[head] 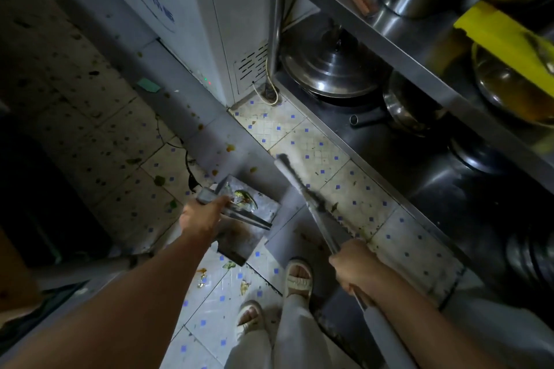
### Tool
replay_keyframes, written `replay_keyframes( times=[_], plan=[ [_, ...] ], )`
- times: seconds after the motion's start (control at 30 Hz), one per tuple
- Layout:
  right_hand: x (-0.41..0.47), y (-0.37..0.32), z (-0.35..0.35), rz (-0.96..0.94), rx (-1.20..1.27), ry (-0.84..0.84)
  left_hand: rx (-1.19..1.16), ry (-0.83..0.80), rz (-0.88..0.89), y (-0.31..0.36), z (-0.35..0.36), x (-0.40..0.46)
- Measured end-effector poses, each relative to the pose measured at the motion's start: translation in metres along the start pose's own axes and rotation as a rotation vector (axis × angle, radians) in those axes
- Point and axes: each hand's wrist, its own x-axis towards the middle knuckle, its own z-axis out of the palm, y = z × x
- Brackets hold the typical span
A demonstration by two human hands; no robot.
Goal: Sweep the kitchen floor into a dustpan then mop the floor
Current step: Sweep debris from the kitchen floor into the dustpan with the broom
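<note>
Two hands are at work over the tiled kitchen floor [314, 153], which is pale with small blue squares. The left hand [204, 216] is curled round the handle of a grey metal dustpan [248, 219]. The pan appears to be lifted clear of the floor and held roughly level, probably so that the green and yellow food scraps [244, 199] already in it do not slide out. The right hand [356, 263] is wrapped round the long handle of a broom [305, 192], gripping low on the shaft, with the upper end running back under the forearm. That low grip likely gives closer control of the head in this narrow aisle. The broom lies slanted across the tiles, its far end near the stainless steel rack [398, 39]; its bristles are too blurred to make out.

Sweeping is judged to be partly done. More scraps [244, 286] lie on the tiles just in front of the person's sandalled feet [298, 278], and smaller bits dot the darker floor to the left. No mop is visible. The rack's lower shelf holds steel pots and a domed steel lid [329, 66], close to the broom's path.
</note>
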Motion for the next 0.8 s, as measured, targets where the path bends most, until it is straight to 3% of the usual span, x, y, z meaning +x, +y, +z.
replay_keyframes(
  times=[0.37, 0.53, 0.63, 0.8],
  plan=[
    [-0.019, 0.097, -0.013, 0.211, 0.349, 0.069, 0.076, -0.033, 0.096, -0.019, 0.01, -0.054],
    [-0.004, 0.136, 0.004, 0.256, 0.244, -0.02, 0.095, -0.038, 0.111, -0.033, 0.016, -0.064],
    [-0.005, 0.136, 0.022, 0.402, 0.295, -0.041, 0.117, -0.021, 0.127, -0.043, 0.015, -0.066],
    [-0.006, 0.099, 0.064, 0.359, 0.479, -0.096, 0.09, 0.0, 0.119, -0.06, -0.004, -0.073]
  ],
)
